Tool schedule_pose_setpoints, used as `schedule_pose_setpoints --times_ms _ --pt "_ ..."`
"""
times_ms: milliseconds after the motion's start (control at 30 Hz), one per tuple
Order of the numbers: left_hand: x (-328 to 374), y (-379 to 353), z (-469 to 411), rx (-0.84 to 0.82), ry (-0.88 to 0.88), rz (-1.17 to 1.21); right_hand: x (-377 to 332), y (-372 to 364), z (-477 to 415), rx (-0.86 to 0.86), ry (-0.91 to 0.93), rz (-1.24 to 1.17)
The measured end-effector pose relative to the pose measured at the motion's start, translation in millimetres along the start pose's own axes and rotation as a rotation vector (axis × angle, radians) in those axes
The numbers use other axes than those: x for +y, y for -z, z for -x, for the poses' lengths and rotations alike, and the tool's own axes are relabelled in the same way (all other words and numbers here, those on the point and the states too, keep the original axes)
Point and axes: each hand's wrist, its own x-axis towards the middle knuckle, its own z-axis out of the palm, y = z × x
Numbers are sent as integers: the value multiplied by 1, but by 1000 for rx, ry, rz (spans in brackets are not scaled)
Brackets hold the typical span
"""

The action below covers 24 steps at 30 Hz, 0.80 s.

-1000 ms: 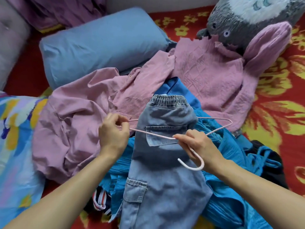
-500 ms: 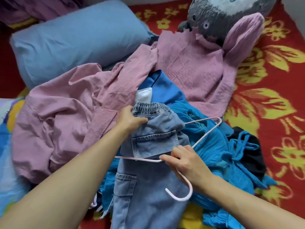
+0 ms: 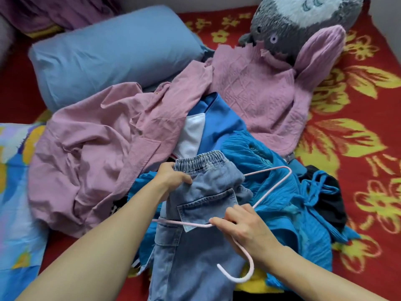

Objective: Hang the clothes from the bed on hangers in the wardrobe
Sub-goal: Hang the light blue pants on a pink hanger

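Head view: where did the denim jeans (image 3: pixel 195 257) lie?

Lower centre, atop the crumpled pile (image 3: pixel 288 213). Your left hand (image 3: pixel 173 178) clutched their gathered elastic waistband; your right hand (image 3: pixel 243 227) pinched the thin pink hanger (image 3: pixel 253 266) at its neck, curved hook pointing at you.

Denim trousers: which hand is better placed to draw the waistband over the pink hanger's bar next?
Left, probably. The left hand grips the light-blue denim trousers just below the elastic waistband; the right hand is occupied pinching the thin pink hanger at its neck.
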Motion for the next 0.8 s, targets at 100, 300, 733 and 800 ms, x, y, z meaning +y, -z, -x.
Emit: schedule_pose_setpoints --times_ms 100,300,733,800 --pt "10 -7 24 4 -181 74 0 4 -3 29 -72 -11" --pt "88 13 67 -109 -516 332 0 0 -20 -81 -145 0" --pt "100 80 22 209 -435 275 -89 -20 9 -334 -137 -99" --pt "74 88 22 249 -378 192 -89 -14 4 -363 -152 -146"
